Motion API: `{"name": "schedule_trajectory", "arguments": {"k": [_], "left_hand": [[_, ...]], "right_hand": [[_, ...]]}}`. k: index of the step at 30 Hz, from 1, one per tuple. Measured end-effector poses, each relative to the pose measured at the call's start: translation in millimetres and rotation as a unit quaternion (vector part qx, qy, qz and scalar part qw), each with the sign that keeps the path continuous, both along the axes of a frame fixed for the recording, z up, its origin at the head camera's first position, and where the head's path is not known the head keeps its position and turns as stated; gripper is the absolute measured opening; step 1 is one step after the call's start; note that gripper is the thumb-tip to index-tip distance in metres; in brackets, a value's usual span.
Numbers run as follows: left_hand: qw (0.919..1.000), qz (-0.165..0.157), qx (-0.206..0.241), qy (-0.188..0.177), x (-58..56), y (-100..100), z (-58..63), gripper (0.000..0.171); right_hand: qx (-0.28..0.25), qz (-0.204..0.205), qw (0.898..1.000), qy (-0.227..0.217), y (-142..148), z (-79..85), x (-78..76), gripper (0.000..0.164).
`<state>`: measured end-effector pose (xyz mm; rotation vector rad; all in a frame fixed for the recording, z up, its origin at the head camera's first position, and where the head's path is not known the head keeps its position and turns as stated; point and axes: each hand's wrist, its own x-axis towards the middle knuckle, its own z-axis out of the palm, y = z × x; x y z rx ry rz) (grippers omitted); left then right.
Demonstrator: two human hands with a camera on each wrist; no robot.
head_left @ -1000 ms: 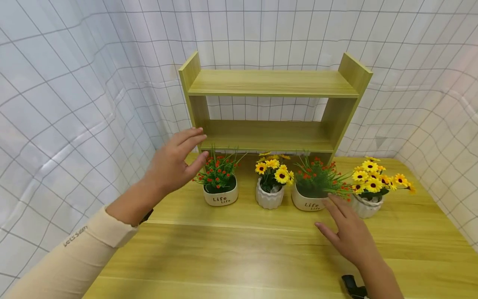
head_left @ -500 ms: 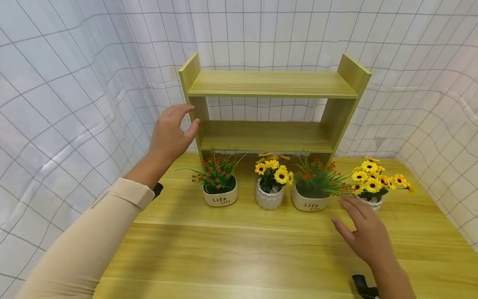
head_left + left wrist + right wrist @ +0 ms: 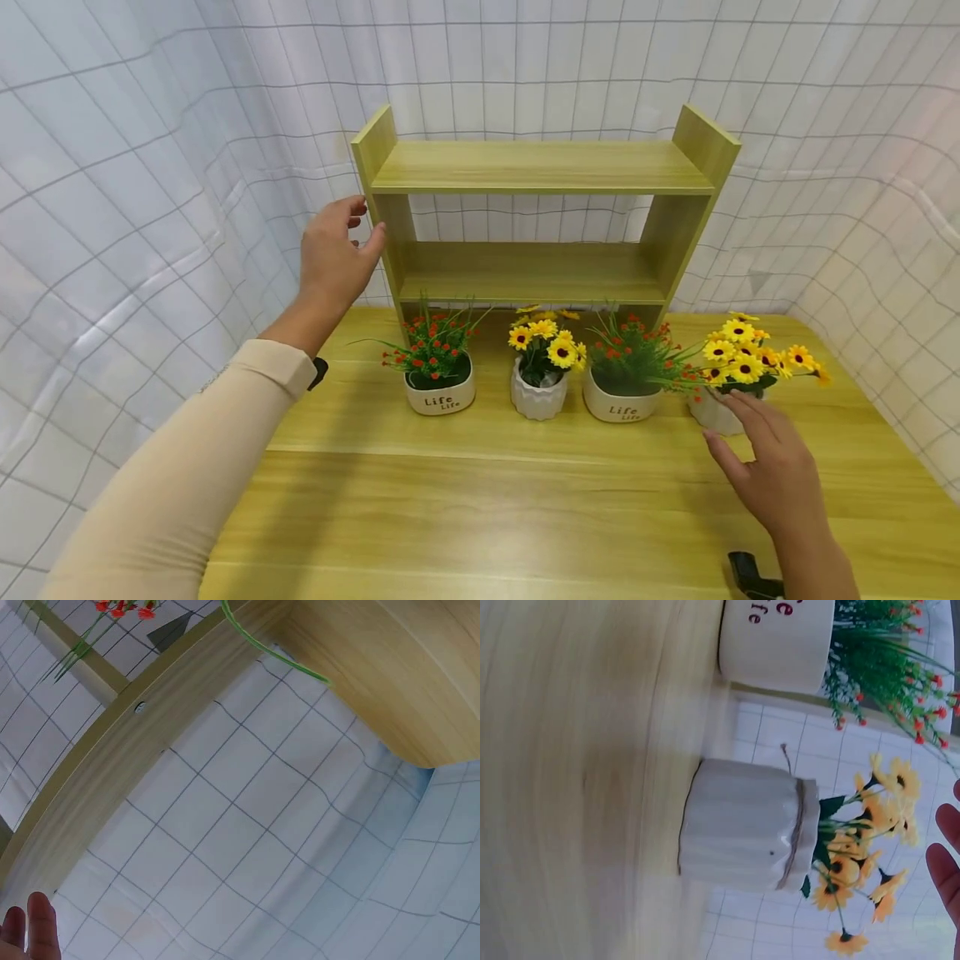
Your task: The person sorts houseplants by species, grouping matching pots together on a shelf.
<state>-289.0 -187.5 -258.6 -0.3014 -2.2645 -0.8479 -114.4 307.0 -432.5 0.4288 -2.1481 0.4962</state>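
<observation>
My left hand [image 3: 337, 254] is raised beside the left side panel of a wooden two-tier shelf [image 3: 540, 165], fingers loosely bent with nothing in them. Its fingertips [image 3: 43, 926] show near that panel in the left wrist view; whether they touch it I cannot tell. Low over the table, my right hand [image 3: 776, 467] is held with relaxed fingers in front of a white pot of yellow sunflowers [image 3: 742, 354]. That pot [image 3: 742, 825] stands upright in the right wrist view, apart from the fingers [image 3: 943, 866].
Left of that pot stand a white "Life" pot with red flowers [image 3: 621, 407], a ribbed white sunflower pot [image 3: 538, 400] and another red-flower pot [image 3: 439, 398]. All rest on the wooden table [image 3: 487, 500], before the shelf. Grid-patterned white cloth [image 3: 555, 75] hangs behind and at both sides.
My left hand has risen and moved left, from above the left red-flower pot to the shelf's side panel. My right hand has drifted right, away from the right-hand red-flower pot. The pots stay put.
</observation>
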Motion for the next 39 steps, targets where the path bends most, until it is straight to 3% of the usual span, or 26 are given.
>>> {"name": "schedule_trajectory", "arguments": {"k": [7, 10, 13, 16, 22, 25, 29, 31, 39], "left_hand": [[0.9992, 0.008, -0.001, -0.038, -6.3, 3.0, 5.0, 0.042], [0.9988, 0.009, 0.016, -0.045, -7.7, 5.1, 6.6, 0.042], [0.9982, 0.01, 0.033, -0.048, -9.7, 7.2, 7.1, 0.04], [0.9975, 0.011, 0.044, -0.055, -11.6, 9.6, 7.0, 0.04], [0.9969, 0.015, 0.044, -0.064, -14.7, 12.9, 6.4, 0.043], [0.9969, 0.015, 0.045, -0.063, -17.4, 13.8, 5.2, 0.042], [0.996, 0.017, 0.056, -0.067, -19.9, 14.5, 3.2, 0.041], [0.9956, 0.019, 0.061, -0.069, -20.8, 14.6, 2.2, 0.042], [0.9979, 0.033, 0.047, -0.031, -22.4, 14.3, -5.3, 0.035]], "right_hand": [[-0.032, -0.033, 0.999, -0.025, 13.0, -7.5, -1.5, 0.075], [-0.07, -0.046, 0.996, -0.036, 13.8, -10.4, -2.6, 0.057], [-0.13, -0.079, 0.986, -0.073, 13.0, -11.7, -3.3, 0.044], [-0.213, -0.124, 0.961, -0.123, 12.6, -11.9, -4.0, 0.044], [-0.357, -0.177, 0.884, -0.244, 15.6, -12.0, -4.5, 0.051], [-0.386, -0.185, 0.855, -0.291, 19.0, -14.7, -6.9, 0.059], [-0.407, -0.181, 0.829, -0.339, 24.3, -19.4, -11.9, 0.071], [-0.414, -0.179, 0.82, -0.352, 26.6, -21.0, -14.8, 0.074], [-0.432, -0.168, 0.803, -0.374, 34.0, -27.1, -23.8, 0.081]]}}
